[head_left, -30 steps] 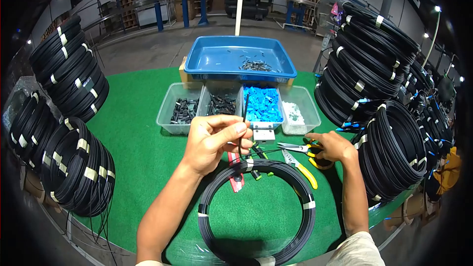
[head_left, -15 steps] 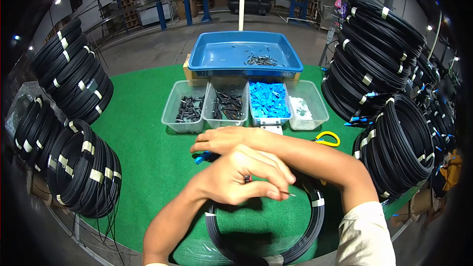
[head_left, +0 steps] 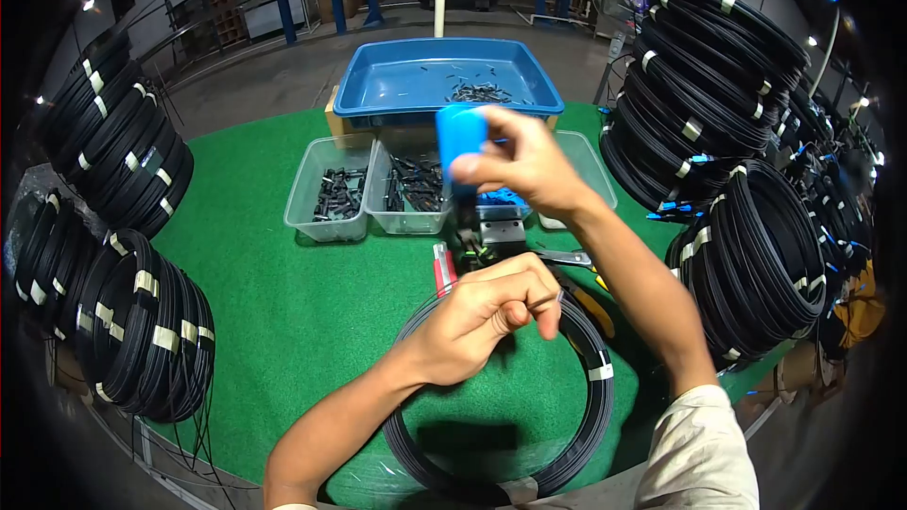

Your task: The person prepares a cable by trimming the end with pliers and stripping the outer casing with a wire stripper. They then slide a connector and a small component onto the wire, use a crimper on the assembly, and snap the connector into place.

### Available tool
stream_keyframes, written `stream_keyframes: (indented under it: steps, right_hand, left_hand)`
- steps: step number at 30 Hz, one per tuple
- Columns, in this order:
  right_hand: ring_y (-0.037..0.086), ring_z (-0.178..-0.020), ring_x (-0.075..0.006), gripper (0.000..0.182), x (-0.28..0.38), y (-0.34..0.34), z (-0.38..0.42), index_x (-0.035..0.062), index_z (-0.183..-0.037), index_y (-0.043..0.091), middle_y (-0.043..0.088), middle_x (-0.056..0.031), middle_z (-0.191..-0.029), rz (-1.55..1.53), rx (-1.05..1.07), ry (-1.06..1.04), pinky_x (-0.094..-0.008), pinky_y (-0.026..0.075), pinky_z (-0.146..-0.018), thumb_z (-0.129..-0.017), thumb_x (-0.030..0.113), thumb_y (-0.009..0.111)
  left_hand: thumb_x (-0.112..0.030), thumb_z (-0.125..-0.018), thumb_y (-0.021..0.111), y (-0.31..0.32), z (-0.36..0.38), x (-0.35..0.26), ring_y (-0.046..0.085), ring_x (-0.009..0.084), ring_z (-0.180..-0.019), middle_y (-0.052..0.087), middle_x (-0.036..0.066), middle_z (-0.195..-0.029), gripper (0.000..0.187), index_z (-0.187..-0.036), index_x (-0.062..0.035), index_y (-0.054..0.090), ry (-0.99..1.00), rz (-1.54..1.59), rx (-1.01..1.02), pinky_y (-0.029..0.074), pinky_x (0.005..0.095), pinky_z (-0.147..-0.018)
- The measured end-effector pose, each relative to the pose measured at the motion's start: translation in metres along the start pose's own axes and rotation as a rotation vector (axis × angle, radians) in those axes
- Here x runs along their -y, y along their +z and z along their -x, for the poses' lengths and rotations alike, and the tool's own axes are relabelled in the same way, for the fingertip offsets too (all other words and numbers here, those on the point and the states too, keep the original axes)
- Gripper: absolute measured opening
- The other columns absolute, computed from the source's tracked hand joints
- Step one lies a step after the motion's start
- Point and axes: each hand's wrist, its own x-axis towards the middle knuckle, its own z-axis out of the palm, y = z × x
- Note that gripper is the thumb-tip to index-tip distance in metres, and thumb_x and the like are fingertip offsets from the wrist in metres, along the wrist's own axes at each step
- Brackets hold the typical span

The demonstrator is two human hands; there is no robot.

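My right hand (head_left: 524, 165) holds a blue-handled tool (head_left: 460, 156) upright above the small bins, its dark tip pointing down. My left hand (head_left: 491, 312) is closed around the end of a thin black cable, pinched between thumb and fingers just under the tool. That cable belongs to a black coil (head_left: 501, 387) lying flat on the green mat (head_left: 283, 293) in front of me, bound with white tape. The cable tip itself is too small to make out.
Several clear bins (head_left: 326, 198) of black, blue and white small parts stand mid-table, a blue tray (head_left: 444, 85) behind them. Red-handled (head_left: 441, 269) and yellow-handled tools (head_left: 595, 297) lie by the coil. Stacks of taped black coils stand at left (head_left: 113, 217) and right (head_left: 737, 161).
My right hand reached across to the left, picked up the blue-handled tool and raised it over the bins. My left hand kept the cable end and lowered it toward the coil.
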Motion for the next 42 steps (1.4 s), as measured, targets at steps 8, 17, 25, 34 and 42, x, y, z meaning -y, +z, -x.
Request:
stream_keyframes:
  steps: [8,17,25,34,42]
  right_hand:
    - [0.07,-0.094,-0.0281,0.036,-0.005,-0.081,0.072,0.0087,-0.102,0.058,0.067,-0.0156,-0.1,-0.632,-0.536,-0.092,-0.0373,0.058,-0.084,-0.095,0.044,0.064]
    - [0.071,-0.084,-0.0312,0.042,-0.03,-0.075,0.081,0.0021,-0.105,0.051,0.065,-0.0194,-0.093,-0.916,-0.599,0.136,-0.0385,0.065,-0.076,-0.094,0.04,0.067]
    - [0.073,-0.081,-0.0301,0.033,-0.043,-0.051,0.076,0.0083,-0.109,0.052,0.068,-0.0179,-0.092,-0.967,-0.528,0.201,-0.0363,0.066,-0.067,-0.096,0.035,0.065]
    - [0.073,-0.081,-0.0281,0.036,-0.04,-0.048,0.076,0.0097,-0.111,0.052,0.066,-0.0163,-0.094,-0.858,-0.566,0.21,-0.0346,0.065,-0.066,-0.094,0.038,0.067]
    - [0.072,-0.083,-0.024,0.036,-0.036,-0.044,0.078,0.0094,-0.102,0.058,0.065,-0.0116,-0.092,-0.729,-0.616,0.146,-0.0353,0.064,-0.072,-0.092,0.041,0.071]
  left_hand:
    - [-0.011,-0.099,0.057,-0.007,0.001,0.015,0.049,0.0056,-0.051,0.054,0.001,-0.058,0.016,-0.091,0.0005,0.064,-0.344,-0.541,-0.21,0.039,0.0242,-0.049]
    - [-0.017,-0.092,0.069,0.005,-0.002,0.006,0.063,0.0086,-0.049,0.075,0.008,-0.072,0.02,-0.098,0.0004,0.077,-0.498,-0.619,-0.391,0.047,0.023,-0.045]
    - [-0.009,-0.092,0.069,0.01,-0.003,0.001,0.058,0.0067,-0.044,0.073,0.012,-0.069,0.017,-0.095,0.006,0.076,-0.497,-0.631,-0.45,0.045,0.0215,-0.039]
    - [-0.007,-0.091,0.068,0.009,-0.002,0.003,0.059,0.0075,-0.043,0.072,0.011,-0.068,0.016,-0.094,0.0064,0.075,-0.445,-0.703,-0.45,0.045,0.0221,-0.039]
    - [-0.006,-0.091,0.068,0.006,-0.001,0.005,0.059,0.0078,-0.042,0.073,0.011,-0.067,0.015,-0.094,0.0059,0.076,-0.425,-0.746,-0.439,0.045,0.0221,-0.039]
